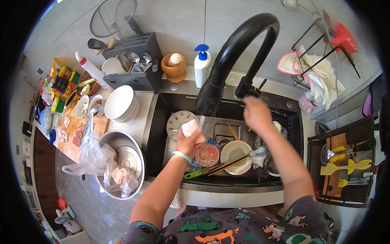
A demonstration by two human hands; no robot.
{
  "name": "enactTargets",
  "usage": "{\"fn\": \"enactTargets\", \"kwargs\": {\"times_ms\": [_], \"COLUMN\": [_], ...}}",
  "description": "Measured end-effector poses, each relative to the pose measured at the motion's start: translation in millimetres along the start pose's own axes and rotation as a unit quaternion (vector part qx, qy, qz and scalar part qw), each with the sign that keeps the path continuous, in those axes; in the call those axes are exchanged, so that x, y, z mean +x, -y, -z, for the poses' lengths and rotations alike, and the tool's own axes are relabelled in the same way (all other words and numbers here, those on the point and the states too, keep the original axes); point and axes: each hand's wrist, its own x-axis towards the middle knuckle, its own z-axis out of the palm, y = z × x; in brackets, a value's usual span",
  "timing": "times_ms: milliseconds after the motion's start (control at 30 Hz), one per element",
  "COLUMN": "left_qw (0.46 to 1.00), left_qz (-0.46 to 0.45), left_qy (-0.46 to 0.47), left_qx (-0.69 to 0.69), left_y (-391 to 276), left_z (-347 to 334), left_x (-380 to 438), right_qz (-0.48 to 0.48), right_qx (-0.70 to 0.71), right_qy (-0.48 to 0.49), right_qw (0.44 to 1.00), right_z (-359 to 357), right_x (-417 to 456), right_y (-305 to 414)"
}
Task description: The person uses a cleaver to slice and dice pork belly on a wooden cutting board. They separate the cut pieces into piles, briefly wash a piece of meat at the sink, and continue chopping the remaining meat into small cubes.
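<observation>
My left hand (189, 141), with a pale bangle at the wrist, holds a piece of raw pale meat (191, 128) beside the thin water stream under the black faucet (210, 97). My right hand (257, 114), a little blurred, is at the faucet's base by its lever (262, 84); whether the fingers grip the lever is not clear. In the black sink (155, 128) below lie a flower-patterned plate (175, 119), a red-patterned dish (207, 155), a cream bowl (227, 152), chopsticks (233, 131) and a green-handled knife (195, 174).
Left of the sink, a steel basin (138, 161) holds plastic bags and pale meat. Beyond it are stacked white bowls (120, 102) and a cutting board (103, 122) with chopped meat. A pump bottle (201, 68) and a wooden mortar (173, 73) stand behind; utensils hang on the right rack (313, 140).
</observation>
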Motion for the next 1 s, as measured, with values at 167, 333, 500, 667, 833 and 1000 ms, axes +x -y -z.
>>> {"fn": "enactTargets", "kwargs": {"times_ms": [167, 333, 500, 667, 833, 1000], "left_qw": [0.998, 0.998, 0.994, 0.921, 0.888, 0.949], "left_qz": [0.002, -0.009, -0.025, -0.109, -0.183, -0.124], "left_qy": [0.049, -0.006, -0.036, -0.120, -0.018, 0.035], "left_qx": [0.025, 0.060, 0.100, 0.354, 0.421, 0.289], "left_y": [27.2, 46.7, 53.9, 59.8, 59.4, 67.9], "left_z": [-7.8, -5.1, 5.2, 18.8, 8.9, 8.3], "left_x": [36.7, 44.9, 36.7, 38.5, 20.1, 42.4], "right_qz": [-0.180, -0.334, -0.396, -0.401, -0.479, -0.350], "right_qx": [0.374, 0.697, 0.754, 0.767, 0.707, 0.738], "right_qy": [0.154, 0.211, 0.253, 0.179, 0.153, 0.129], "right_qw": [0.897, 0.598, 0.460, 0.469, 0.497, 0.562], "right_z": [-92.0, -135.4, -145.0, -179.0, -167.2, -184.2], "right_x": [-55.9, -54.7, -44.7, -44.7, -33.4, -35.5], "right_y": [62.2, 104.4, 120.9, 127.1, 134.8, 120.9]}}
